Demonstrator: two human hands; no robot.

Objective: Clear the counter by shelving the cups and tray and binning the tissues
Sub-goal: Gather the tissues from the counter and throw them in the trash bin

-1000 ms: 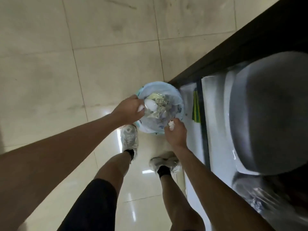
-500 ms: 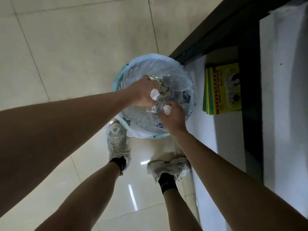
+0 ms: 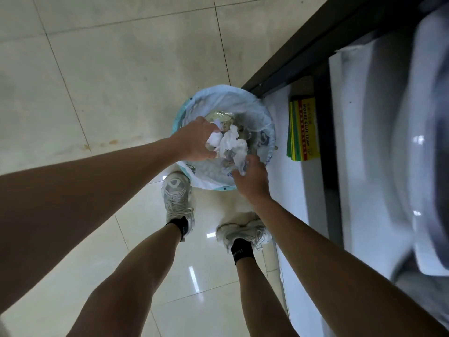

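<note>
Now, step: binning the tissues, judged nearly done.
Left hand (image 3: 194, 142): fingers curled on a crumpled tissue (image 3: 215, 138), over the bin (image 3: 264, 122).
Right hand (image 3: 251, 177): fingers pinch the near end of another tissue (image 3: 234, 147), at the bin's near rim.
Handling: light, soft, crushable; any bunched fold serves, and it should drop freely.
Beside bin: trap box (image 3: 303, 132) on the floor.
</note>
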